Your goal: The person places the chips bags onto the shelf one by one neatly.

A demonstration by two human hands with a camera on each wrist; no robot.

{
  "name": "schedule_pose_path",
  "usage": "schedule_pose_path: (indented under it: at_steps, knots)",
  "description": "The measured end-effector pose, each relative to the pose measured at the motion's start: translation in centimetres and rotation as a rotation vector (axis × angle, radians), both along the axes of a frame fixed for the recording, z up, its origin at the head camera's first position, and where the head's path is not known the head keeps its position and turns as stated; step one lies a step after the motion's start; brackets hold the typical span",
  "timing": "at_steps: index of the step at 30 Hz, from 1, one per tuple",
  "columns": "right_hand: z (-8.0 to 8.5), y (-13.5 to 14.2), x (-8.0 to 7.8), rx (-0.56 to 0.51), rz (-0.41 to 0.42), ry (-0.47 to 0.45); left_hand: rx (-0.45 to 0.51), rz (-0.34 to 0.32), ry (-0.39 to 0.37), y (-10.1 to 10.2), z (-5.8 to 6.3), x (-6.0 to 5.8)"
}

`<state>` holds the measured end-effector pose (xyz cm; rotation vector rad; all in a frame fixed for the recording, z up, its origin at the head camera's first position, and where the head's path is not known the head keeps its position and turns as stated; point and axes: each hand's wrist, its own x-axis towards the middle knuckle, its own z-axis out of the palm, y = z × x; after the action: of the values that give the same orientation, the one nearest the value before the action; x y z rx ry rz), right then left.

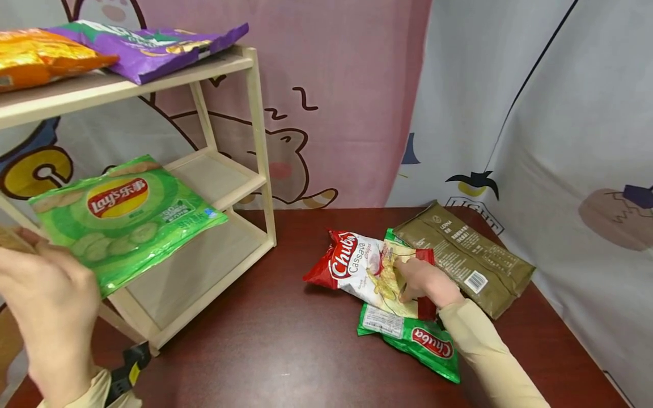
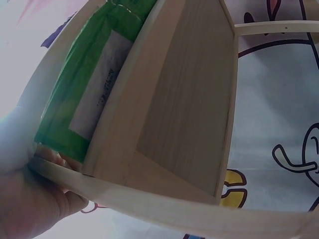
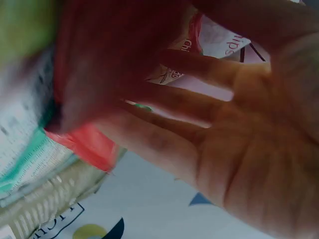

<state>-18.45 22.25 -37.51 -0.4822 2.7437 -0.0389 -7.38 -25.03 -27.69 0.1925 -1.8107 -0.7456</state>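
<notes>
At the left, my left hand (image 1: 53,294) curls round the light wooden frame (image 2: 164,194) of the shelf. Beside it, a green bag of Lay's chips (image 1: 127,212) lies tilted on the middle tier; its back (image 2: 94,84) appears in the left wrist view. My right hand (image 1: 425,280) touches the top of a red and white bag of Chuba cassava chips (image 1: 359,266) on the table. Its fingers (image 3: 164,99) look fairly straight in the right wrist view, with a blurred red bag end covering their tips.
A green Chuba bag (image 1: 408,334) lies partly under the red and white one. Behind is a brown bag (image 1: 464,255). Orange (image 1: 46,56) and purple (image 1: 148,51) bags sit on the top shelf (image 1: 204,68). The dark table (image 1: 275,340) meets a printed curtain (image 1: 357,113).
</notes>
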Motion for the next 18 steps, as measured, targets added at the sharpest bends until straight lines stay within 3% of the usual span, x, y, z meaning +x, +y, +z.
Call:
schedule_pose_path:
  at_steps: [9, 14, 18]
  knots:
    - [-1.5, 0.0, -0.3, 0.091, 0.146, 0.271, 0.006, -0.023, 0.009, 0.2, 0.4, 0.1]
    - [-0.9, 0.2, -0.6, 0.084, 0.12, 0.215, 0.0, -0.028, 0.009, 0.2, 0.3, 0.1]
    - [0.7, -0.6, 0.3, -0.009, 0.133, 0.112, 0.002, -0.017, 0.007, 0.1, 0.2, 0.1]
